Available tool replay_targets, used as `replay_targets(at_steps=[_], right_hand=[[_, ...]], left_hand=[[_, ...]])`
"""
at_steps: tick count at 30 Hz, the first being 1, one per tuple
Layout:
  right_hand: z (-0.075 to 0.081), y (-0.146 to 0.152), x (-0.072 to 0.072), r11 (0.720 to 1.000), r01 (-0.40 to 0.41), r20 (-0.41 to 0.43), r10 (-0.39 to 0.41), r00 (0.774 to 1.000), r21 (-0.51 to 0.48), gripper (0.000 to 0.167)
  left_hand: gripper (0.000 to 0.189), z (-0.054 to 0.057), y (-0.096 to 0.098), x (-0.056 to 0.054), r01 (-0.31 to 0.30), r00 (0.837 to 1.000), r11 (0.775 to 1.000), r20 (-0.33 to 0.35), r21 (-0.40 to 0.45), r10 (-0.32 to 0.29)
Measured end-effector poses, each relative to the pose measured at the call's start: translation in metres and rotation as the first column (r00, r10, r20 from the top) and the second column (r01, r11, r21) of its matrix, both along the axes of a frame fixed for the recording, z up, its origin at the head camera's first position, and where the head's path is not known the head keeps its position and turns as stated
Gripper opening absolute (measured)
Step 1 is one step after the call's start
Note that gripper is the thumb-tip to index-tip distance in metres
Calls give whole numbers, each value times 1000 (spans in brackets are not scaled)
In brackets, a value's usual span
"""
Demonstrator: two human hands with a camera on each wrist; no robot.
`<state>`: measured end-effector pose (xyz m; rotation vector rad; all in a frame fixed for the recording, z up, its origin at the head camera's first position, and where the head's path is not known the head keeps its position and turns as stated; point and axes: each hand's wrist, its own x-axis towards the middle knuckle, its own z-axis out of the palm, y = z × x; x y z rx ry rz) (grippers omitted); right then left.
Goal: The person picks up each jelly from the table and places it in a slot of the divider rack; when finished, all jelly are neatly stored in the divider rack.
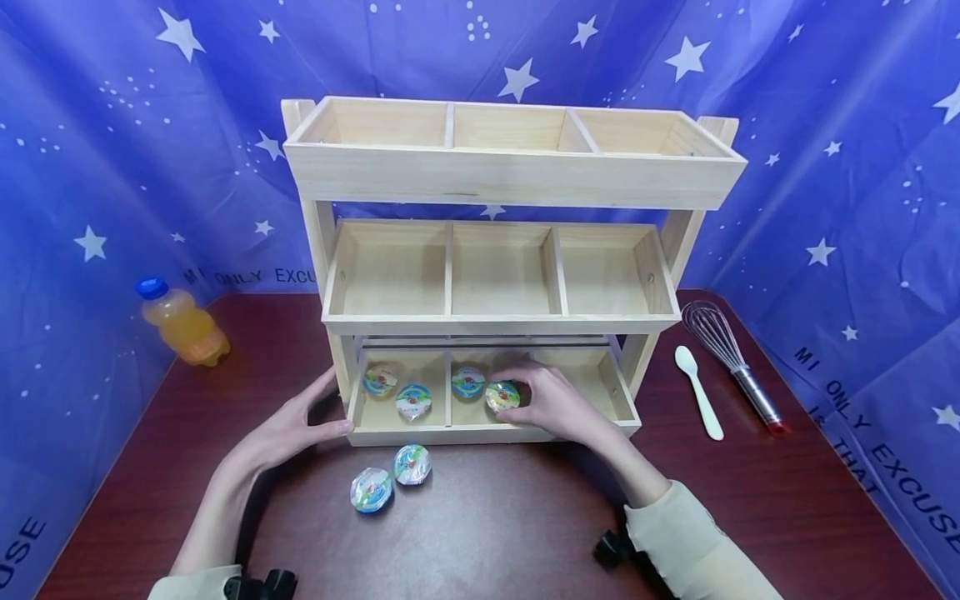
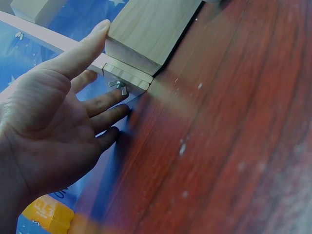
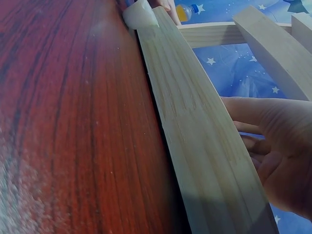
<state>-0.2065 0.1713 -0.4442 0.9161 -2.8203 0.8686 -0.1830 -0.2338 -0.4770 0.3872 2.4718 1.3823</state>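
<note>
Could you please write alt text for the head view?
A person's right hand grips a small cup in the bottom tier of a wooden rack, the left hand touching its corner. Three more cups sit in that tier, two others on the table.

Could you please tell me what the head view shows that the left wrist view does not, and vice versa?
Of the two, only the head view shows the right hand gripping a small sealed cup, plus the whisk and the pale spoon. Only the left wrist view shows the palm side of the left hand and a metal wing nut on the wooden rack. Both show the left thumb at the rack, the bottle, the table and the starry curtain.
</note>
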Motion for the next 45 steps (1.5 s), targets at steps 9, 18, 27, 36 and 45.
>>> replay_targets(at_steps=[9, 18, 27, 36, 45], right_hand=[[-2, -2, -2, 998, -47, -20, 48, 999, 45, 41], [-5, -3, -4, 991, -80, -87, 89, 992, 109, 42], [-3, -3, -5, 988, -95, -61, 103, 993, 119, 45], [-5, -3, -6, 989, -93, -74, 101, 992, 112, 45], [-4, -2, -5, 988, -93, -73, 102, 992, 127, 49]], left_hand=[[100, 0, 0, 0, 2, 1000, 1000, -5, 2, -2], [100, 1, 2, 0, 4, 1000, 1000, -5, 5, -4], [101, 2, 1, 0, -4, 1000, 1000, -7, -2, 4], [103, 3, 1, -1, -9, 1000, 1000, 5, -18, 9], [101, 2, 0, -1, -5, 1000, 1000, -8, -15, 5]])
